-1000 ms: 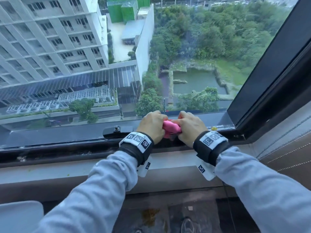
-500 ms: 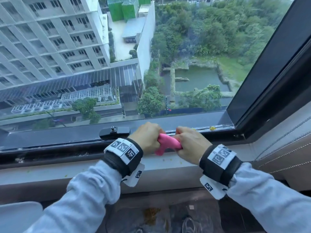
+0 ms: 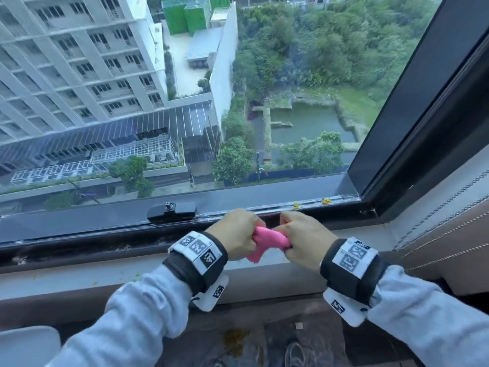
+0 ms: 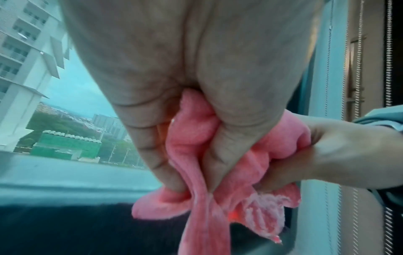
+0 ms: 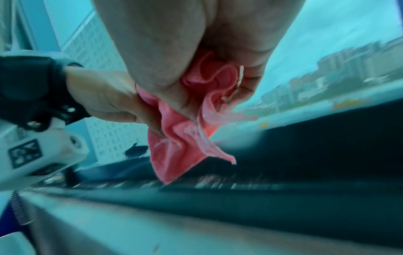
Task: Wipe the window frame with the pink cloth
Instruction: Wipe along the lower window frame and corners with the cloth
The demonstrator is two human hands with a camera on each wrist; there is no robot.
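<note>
the cloth [image 3: 266,241] is bunched between both fists, its long axis running 9 to 3 o'clock, one tail hanging toward 6. the left hand [image 3: 235,237] grips its left end, the right hand [image 3: 304,242] its right, fingers curled tight. it hangs just clear of the frame [image 3: 79,245], whose dark rail lies at 12 o'clock from the grip, both hands about equally near. yellow crumbs [image 3: 326,200] sit on the rail at 1 o'clock. no containers in view.

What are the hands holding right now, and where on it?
Both grip the pink cloth, bunched between them: the left hand on its left end, the right hand on its right end.
</note>
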